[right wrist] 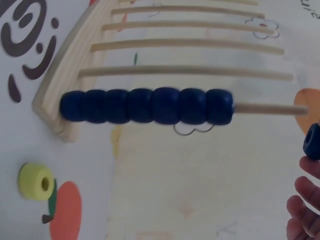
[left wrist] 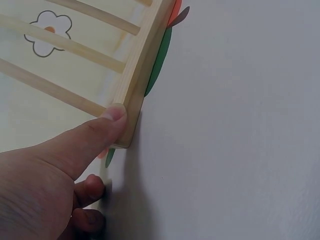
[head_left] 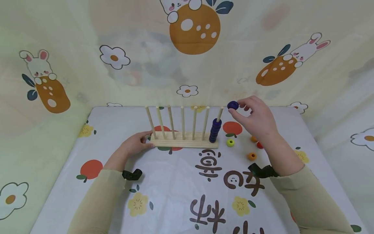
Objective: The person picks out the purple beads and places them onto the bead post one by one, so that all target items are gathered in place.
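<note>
A wooden peg rack (head_left: 184, 143) with a row of upright dowels stands on the table. Its rightmost dowel carries a stack of several dark blue beads (right wrist: 153, 106), and the dowel's tip (right wrist: 295, 109) sticks out above them. My left hand (head_left: 135, 143) grips the left end of the base, the thumb (left wrist: 116, 114) on its front corner and the other fingers behind. Up beside the tip of that rightmost dowel, my right hand (head_left: 255, 117) pinches one dark blue bead (head_left: 232, 105) between thumb and fingers. In the right wrist view this bead is partly cut off at the edge.
A yellow-green bead (head_left: 230, 143) lies right of the base. Farther right are an orange bead (head_left: 252, 156), another orange bead (head_left: 254, 139) and a red bead (head_left: 259, 145), near the right forearm. A printed cloth covers the table (head_left: 169, 195), with a patterned curtain (head_left: 146, 71) behind it.
</note>
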`<state>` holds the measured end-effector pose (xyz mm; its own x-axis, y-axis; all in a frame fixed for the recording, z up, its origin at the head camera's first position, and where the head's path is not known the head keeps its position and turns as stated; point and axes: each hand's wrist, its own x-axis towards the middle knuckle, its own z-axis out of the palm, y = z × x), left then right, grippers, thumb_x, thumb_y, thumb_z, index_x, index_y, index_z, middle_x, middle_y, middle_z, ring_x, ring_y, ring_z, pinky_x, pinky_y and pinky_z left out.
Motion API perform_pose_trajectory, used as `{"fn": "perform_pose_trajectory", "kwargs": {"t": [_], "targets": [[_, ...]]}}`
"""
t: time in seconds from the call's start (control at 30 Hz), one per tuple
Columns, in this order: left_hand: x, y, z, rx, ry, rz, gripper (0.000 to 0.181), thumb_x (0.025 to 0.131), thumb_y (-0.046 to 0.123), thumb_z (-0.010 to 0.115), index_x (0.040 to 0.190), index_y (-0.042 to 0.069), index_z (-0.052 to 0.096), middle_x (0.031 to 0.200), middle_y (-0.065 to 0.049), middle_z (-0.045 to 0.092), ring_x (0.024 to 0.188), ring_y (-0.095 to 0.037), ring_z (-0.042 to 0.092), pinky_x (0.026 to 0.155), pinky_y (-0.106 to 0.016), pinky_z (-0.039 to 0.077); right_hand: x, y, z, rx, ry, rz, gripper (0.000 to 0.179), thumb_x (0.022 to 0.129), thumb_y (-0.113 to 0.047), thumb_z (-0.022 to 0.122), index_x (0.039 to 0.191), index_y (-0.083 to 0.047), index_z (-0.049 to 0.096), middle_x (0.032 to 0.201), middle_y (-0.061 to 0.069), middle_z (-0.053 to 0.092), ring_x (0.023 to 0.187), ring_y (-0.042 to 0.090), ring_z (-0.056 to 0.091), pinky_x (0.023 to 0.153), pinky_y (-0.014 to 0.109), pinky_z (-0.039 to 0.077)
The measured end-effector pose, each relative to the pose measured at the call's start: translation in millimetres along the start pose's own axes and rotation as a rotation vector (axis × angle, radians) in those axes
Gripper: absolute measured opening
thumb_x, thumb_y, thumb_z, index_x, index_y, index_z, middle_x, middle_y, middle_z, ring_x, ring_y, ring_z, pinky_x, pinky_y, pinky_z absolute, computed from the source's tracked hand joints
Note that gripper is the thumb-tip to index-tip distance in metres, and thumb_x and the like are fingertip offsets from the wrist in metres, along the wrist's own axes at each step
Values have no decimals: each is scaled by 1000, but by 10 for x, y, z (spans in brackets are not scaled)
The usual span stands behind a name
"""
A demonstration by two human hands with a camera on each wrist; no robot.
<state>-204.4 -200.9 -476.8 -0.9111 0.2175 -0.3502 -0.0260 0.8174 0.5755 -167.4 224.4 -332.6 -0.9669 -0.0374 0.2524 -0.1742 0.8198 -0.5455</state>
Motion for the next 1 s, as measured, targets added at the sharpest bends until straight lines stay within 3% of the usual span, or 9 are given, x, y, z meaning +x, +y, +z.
{"fn": "perform_pose_trajectory", "kwargs": {"t": [0.3,0.57,1.0], "targets": [[12,-26,32,-5,-3,-4,73,89,39,74,152,21,42,87,-7,48,79,-21,45,68,-35,34,-8,-91,90,65,1,-29,48,93,-47,65,121,-9,66,114,8,59,105,28,52,82,45,43],[9,-10,14,6,13,19,72,90,37,73,153,22,41,87,-6,48,78,-21,44,69,-35,34,13,-140,147,51,38,-44,46,93,-47,66,120,-9,67,112,8,60,104,27,52,83,45,43],[-5,-5,5,-2,12,9,73,89,38,74,152,22,42,86,-6,48,78,-21,44,68,-35,34,16,-175,243,30,30,-41,46,92,-45,67,123,-11,65,111,7,59,105,27,52,84,45,45]]}}
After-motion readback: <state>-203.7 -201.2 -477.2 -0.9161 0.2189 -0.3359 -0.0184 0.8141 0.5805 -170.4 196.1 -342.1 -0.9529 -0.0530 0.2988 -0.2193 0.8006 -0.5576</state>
